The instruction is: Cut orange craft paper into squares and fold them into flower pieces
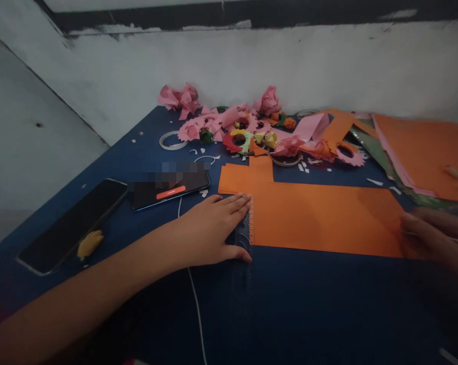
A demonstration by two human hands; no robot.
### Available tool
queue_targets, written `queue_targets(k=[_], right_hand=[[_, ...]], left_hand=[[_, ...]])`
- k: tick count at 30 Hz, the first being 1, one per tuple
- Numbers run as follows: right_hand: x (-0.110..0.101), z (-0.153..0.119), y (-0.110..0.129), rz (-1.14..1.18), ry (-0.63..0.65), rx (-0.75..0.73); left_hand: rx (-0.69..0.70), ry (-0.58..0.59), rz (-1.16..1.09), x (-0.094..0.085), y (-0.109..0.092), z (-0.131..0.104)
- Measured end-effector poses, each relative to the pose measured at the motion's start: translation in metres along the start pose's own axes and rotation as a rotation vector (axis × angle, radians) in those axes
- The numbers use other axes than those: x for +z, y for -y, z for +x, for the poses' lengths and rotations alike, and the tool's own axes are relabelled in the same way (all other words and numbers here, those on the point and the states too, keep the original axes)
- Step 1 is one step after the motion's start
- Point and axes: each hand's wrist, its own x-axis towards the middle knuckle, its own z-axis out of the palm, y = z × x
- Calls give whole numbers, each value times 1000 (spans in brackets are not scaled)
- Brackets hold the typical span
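Observation:
A wide orange paper sheet [328, 218] lies flat on the dark blue table [312, 304]. Along its left edge runs a clear ruler [244, 274]. My left hand [217, 228] presses on the ruler, fingers stretched out and thumb apart, fingertips at the sheet's edge. At the sheet's right end is my right hand [437, 233], blurred and dim; its fingers are pinched round something thin and pale that I cannot make out. Smaller orange pieces [234, 177] lie beyond my left fingertips.
Two phones [73, 223] [172, 186] lie at the left, with a white cable [196, 304] running toward me. Pink paper flowers [210, 126], tape rolls [172, 140] and scraps fill the back. Stacked orange sheets [422, 152] lie at the back right, against the wall.

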Motion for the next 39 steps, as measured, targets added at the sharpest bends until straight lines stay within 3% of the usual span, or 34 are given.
queue_targets(k=[1,4,9,12,16,28,39], right_hand=[[-1,4,11,34,44,-5],[7,20,57,544,384,-18],[55,41,138,835,515,-34],[86,48,162,952,495,-58],[105,51,162,1082,408,-79],[93,44,157,1038,474,23],[90,40,165,952,466,-31]], left_hand=[[0,6,5,-1,0,0],[-6,28,24,-3,-1,-1],[-7,-14,15,-5,-2,-3],[-13,-112,6,-4,0,-2],[-12,-148,-29,-1,3,-2],[-39,-316,-114,18,5,1],[-31,-300,-126,18,7,1]])
